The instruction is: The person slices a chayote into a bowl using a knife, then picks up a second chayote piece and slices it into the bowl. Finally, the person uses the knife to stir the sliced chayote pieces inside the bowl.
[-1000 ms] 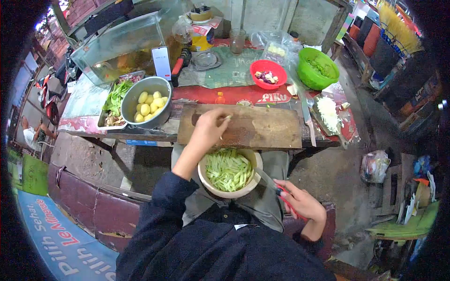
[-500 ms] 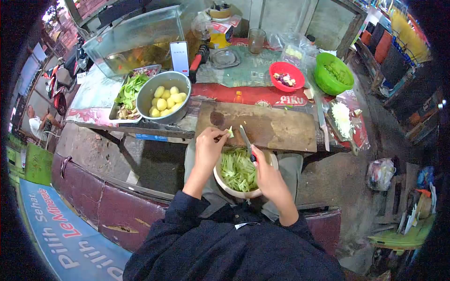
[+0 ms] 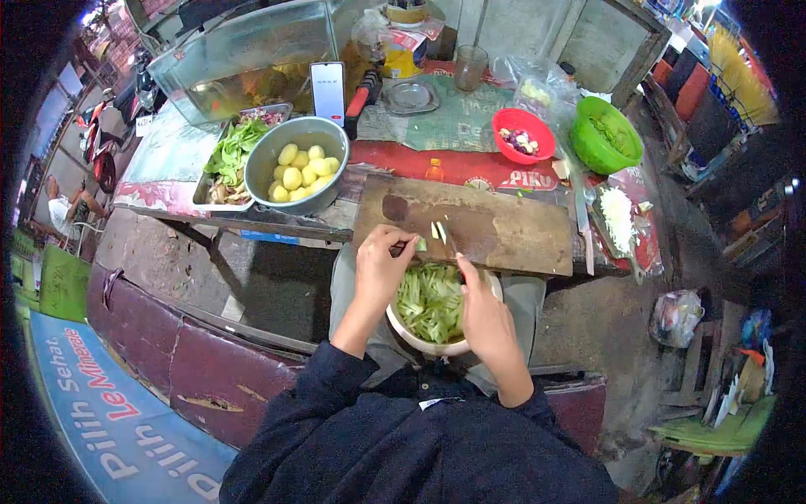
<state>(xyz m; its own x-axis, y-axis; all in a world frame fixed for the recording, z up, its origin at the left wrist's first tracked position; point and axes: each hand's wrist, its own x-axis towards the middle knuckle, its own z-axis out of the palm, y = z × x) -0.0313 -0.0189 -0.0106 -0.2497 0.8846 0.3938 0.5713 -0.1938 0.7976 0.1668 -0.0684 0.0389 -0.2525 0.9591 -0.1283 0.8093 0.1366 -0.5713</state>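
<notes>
My left hand pinches a small pale green vegetable piece over the near edge of the wooden board. To its right, my right hand is closed round the handle of a knife, whose blade points away from me above the board. A pale sliver shows beside the blade; whether it touches the blade I cannot tell. Below both hands, a round cream bowl between my legs holds many light green cut strips.
A grey pot of peeled potatoes, a tray of greens and an upright phone are at the left. Red bowl, green bowl, second knife and white shreds lie right. A seated person is far left.
The knife has turned slightly, and its blade now has a pale sliver beside it. My right hand has shifted slightly down and right. The whole view has shifted a little.
</notes>
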